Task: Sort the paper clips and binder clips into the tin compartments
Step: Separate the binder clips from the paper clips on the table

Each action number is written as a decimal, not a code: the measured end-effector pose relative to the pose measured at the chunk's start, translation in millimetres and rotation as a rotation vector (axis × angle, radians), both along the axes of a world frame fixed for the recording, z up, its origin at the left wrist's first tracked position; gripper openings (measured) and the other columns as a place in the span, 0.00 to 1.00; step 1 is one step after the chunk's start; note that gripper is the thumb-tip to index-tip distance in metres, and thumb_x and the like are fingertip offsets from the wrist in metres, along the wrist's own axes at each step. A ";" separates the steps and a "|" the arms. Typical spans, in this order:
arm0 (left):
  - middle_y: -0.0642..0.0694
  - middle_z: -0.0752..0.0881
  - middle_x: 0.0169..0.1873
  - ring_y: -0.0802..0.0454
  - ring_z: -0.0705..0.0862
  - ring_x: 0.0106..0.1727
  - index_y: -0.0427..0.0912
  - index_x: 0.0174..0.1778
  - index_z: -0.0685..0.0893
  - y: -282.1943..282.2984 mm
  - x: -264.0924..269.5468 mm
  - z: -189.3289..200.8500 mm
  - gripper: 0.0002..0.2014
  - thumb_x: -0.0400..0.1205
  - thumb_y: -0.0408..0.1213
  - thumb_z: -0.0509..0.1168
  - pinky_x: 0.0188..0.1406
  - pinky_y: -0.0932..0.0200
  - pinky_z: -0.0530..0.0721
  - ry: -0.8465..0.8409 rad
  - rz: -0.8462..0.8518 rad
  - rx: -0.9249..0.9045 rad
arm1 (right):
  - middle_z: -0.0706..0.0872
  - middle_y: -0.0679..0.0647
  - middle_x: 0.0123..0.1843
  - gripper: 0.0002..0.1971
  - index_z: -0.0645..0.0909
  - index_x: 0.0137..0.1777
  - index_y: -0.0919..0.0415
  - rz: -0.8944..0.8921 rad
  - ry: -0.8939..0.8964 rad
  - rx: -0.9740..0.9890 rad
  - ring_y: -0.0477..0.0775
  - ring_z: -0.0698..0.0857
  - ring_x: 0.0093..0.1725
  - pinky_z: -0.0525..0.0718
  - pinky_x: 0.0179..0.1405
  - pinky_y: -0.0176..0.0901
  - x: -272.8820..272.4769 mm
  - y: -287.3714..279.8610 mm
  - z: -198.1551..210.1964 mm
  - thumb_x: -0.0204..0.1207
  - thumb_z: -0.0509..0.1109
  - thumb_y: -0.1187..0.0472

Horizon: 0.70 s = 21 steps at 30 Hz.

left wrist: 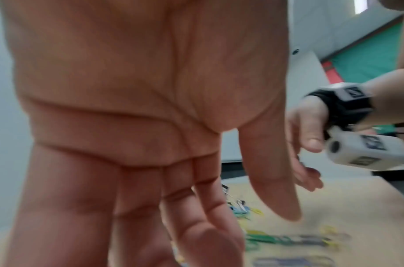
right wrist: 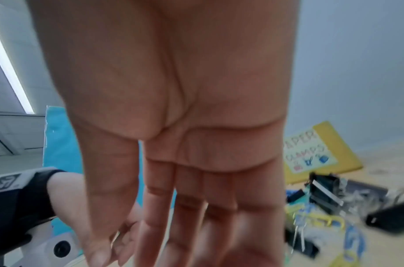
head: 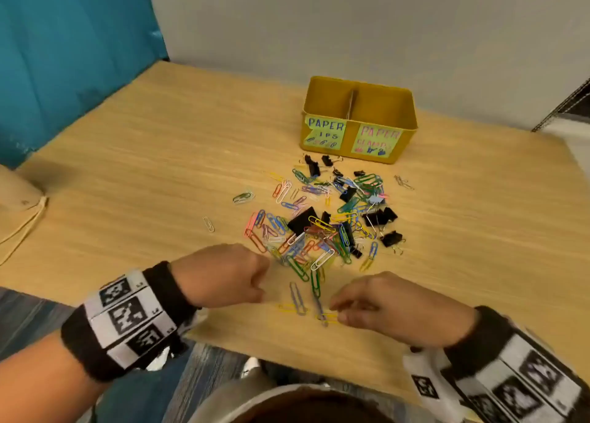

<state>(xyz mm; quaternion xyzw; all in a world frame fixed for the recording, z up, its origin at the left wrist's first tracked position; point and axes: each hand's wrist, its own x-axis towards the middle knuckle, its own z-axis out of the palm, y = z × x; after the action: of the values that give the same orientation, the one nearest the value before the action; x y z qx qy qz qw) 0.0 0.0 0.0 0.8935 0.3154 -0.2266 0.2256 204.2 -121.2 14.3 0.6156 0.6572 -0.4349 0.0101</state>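
A yellow tin (head: pixel 359 124) with two compartments stands at the back of the wooden table; its left label reads PAPER CLIPS, its right one PAPER CLAMPS (right wrist: pixel 306 153). In front of it lies a mixed pile of coloured paper clips (head: pixel 319 237) and black binder clips (head: pixel 380 218). A few loose paper clips (head: pixel 298 298) lie near the front edge between my hands. My left hand (head: pixel 258 290) hovers at the pile's near left edge, fingers relaxed and pointing down, holding nothing (left wrist: pixel 242 225). My right hand (head: pixel 338 312) has straight fingers touching a yellow paper clip (head: pixel 327 318) on the table (right wrist: pixel 146 252).
A blue partition (head: pixel 73 55) stands along the table's left side and a grey wall runs behind the tin. A beige object with a cord (head: pixel 19 199) sits at the far left. Single clips lie scattered at the left (head: pixel 208 224) and right (head: pixel 404 182) of the pile.
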 end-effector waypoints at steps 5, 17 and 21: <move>0.45 0.79 0.37 0.46 0.78 0.40 0.39 0.47 0.80 -16.6 34.2 -30.9 0.22 0.76 0.57 0.64 0.40 0.54 0.76 0.130 -0.140 -0.023 | 0.89 0.57 0.42 0.13 0.83 0.57 0.62 0.083 0.011 -0.259 0.50 0.83 0.38 0.80 0.40 0.41 -18.0 33.9 -28.8 0.78 0.65 0.55; 0.42 0.76 0.51 0.39 0.77 0.57 0.44 0.55 0.75 66.5 7.1 -25.6 0.29 0.65 0.54 0.76 0.55 0.50 0.77 -0.120 0.278 0.177 | 0.80 0.46 0.36 0.07 0.82 0.49 0.55 -0.137 -0.018 0.109 0.37 0.78 0.29 0.74 0.26 0.26 1.5 84.7 -37.1 0.72 0.73 0.59; 0.36 0.66 0.66 0.34 0.69 0.68 0.43 0.74 0.62 75.4 0.6 -27.8 0.48 0.61 0.51 0.79 0.65 0.44 0.74 0.084 0.365 0.098 | 0.72 0.53 0.54 0.29 0.72 0.68 0.54 -0.186 -0.158 0.133 0.52 0.76 0.53 0.74 0.50 0.36 0.5 90.4 -42.8 0.67 0.76 0.59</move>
<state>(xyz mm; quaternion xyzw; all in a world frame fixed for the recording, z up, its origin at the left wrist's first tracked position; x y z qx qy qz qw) 0.6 75.4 -27.8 0.8212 0.4918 -0.2033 0.2058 204.7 -30.8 -28.6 0.7053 0.6218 -0.3398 -0.0194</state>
